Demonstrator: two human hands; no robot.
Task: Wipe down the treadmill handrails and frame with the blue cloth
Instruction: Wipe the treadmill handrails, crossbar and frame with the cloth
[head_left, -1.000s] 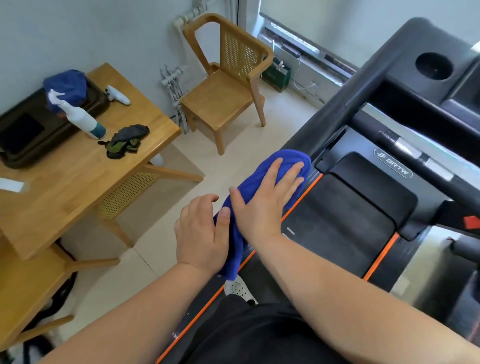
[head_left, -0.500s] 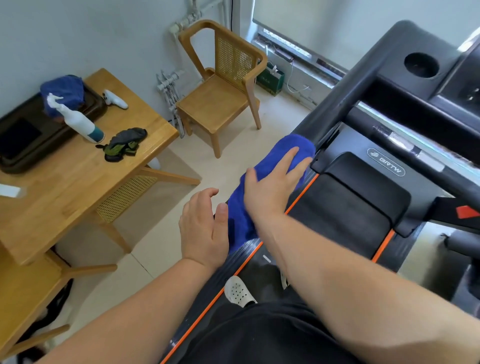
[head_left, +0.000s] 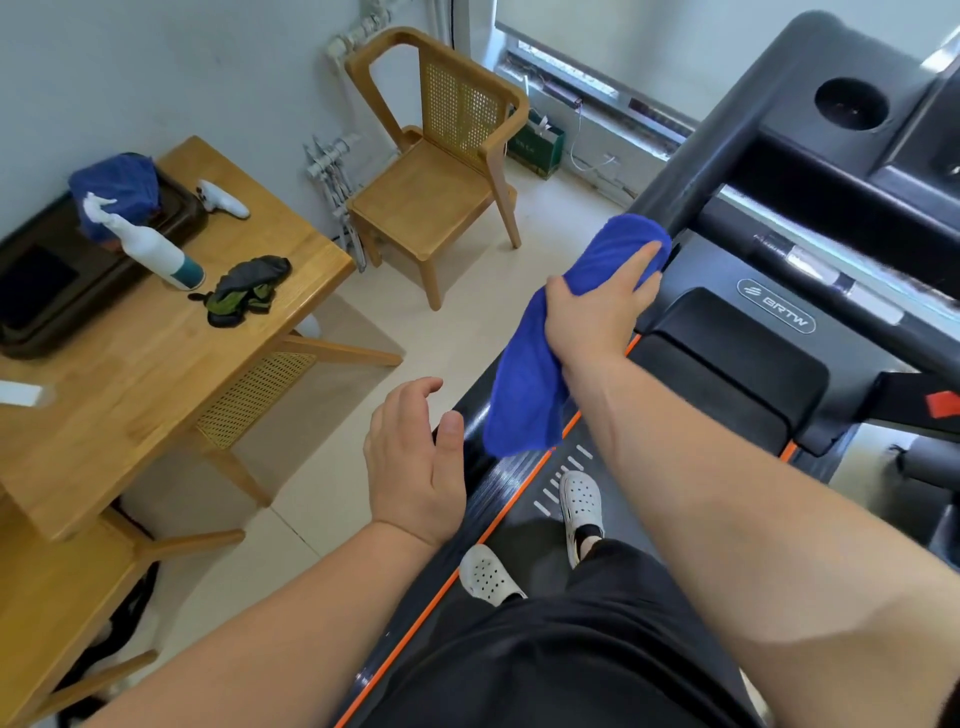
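Note:
I stand on a black treadmill with orange trim (head_left: 727, 374). Its left handrail (head_left: 722, 145) slopes from the console down toward me. My right hand (head_left: 597, 317) grips the blue cloth (head_left: 530, 379), which is wrapped over the lower part of that rail and hangs down past my wrist. The rail under the cloth is hidden. My left hand (head_left: 415, 462) hovers lower on the rail with spread fingers and holds nothing, its thumb close to the rail's end.
A wooden table (head_left: 156, 353) at left carries a spray bottle (head_left: 150, 249), a dark tray (head_left: 62, 286) with another blue cloth (head_left: 114, 187), and dark gloves (head_left: 244, 291). A wooden chair (head_left: 436, 171) stands by the wall. The console has a cup holder (head_left: 852, 104).
My right hand has slid the cloth up the handrail toward the console and closed around it. My left hand has let go of the cloth and dropped back, open.

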